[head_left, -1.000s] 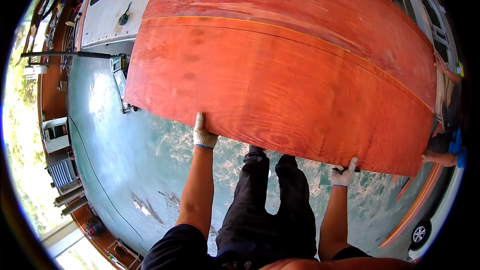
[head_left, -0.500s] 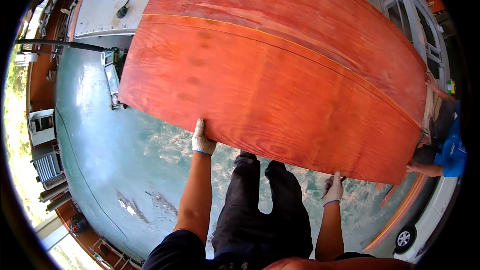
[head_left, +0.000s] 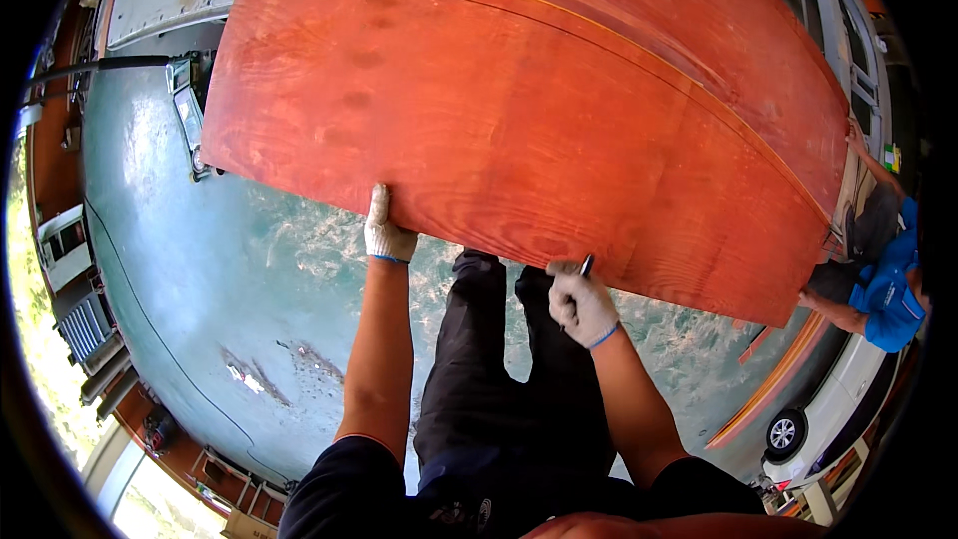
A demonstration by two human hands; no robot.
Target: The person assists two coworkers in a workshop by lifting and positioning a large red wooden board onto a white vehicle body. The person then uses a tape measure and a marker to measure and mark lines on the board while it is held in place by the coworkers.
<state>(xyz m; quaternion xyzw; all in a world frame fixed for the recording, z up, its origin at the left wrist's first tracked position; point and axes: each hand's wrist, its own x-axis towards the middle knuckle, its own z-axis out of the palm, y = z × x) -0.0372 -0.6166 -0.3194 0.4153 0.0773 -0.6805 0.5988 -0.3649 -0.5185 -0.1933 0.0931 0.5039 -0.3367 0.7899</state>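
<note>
A large reddish-orange plywood sheet [head_left: 499, 120] stretches out in front of me, wood grain showing on its face. My left hand [head_left: 388, 230], in a white knit work glove, grips its near edge with the thumb lying on top. The fingers beneath the sheet are hidden. My right hand [head_left: 582, 303], gloved the same way, is closed around a short dark pen-like tool [head_left: 587, 264] with a pale tip. It is close by the near edge, right of my left hand. Beyond a yellow-edged seam lies another red sheet [head_left: 699, 30].
On the right, a person in a blue shirt [head_left: 891, 294] has hands at the sheets' end. A floor jack [head_left: 188, 115] stands left on the green floor [head_left: 190, 269]. Long orange strips [head_left: 773, 389] and a white toy-looking or distant car [head_left: 833, 409] are at lower right.
My right hand has moved left along the near edge, carrying the dark tool. My left hand keeps its grip on the sheet. The view has shifted, and another person's far hand is out of sight.
</note>
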